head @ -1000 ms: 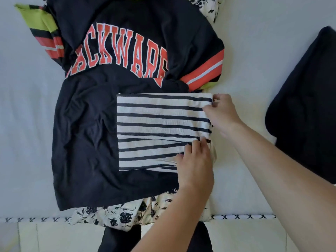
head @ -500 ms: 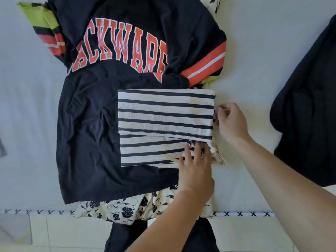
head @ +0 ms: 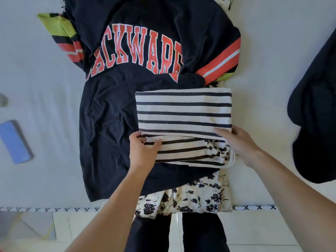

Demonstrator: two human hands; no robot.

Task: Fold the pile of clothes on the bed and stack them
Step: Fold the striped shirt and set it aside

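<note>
A folded white shirt with dark stripes (head: 183,113) lies on top of a spread black jersey with orange letters (head: 112,124). My left hand (head: 143,151) grips the striped shirt's lower left edge, thumb on top of the fabric. At the shirt's lower right edge my right hand (head: 238,142) holds on, its fingers over the fabric and its thumb hidden. A cream floral garment (head: 190,197) sticks out from under the jersey at the near edge of the bed (head: 45,88).
A dark garment (head: 318,106) lies on the sheet at the right. A blue flat object (head: 14,140) rests on the sheet at the far left. The bed's patterned trim (head: 54,209) runs along the near edge, with pale floor tiles (head: 81,230) below.
My left hand has moved from the striped shirt's lower right corner to its lower left edge. My right hand has slid down the right edge toward me.
</note>
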